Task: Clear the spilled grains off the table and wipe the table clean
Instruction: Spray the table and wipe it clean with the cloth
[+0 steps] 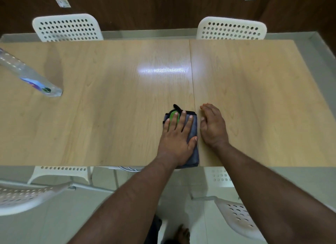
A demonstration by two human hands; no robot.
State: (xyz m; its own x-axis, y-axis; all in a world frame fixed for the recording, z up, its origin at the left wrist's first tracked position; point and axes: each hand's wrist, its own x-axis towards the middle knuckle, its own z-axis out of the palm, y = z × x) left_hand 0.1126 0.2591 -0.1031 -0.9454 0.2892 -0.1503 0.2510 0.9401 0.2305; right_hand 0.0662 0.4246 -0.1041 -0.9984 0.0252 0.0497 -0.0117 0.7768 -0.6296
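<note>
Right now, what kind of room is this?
Probably a dining or break room: a long wood-look table, white perforated chairs along both sides, wall sockets on dark panelling. A water bottle stands on it.

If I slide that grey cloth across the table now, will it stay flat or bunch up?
Probably mostly flat: the left hand presses the folded grey cloth with spread, straight fingers. It looks soft and floppy, so an unpinned edge may curl. The glossy table suggests it should glide easily. Its near end already overhangs the edge.
</note>
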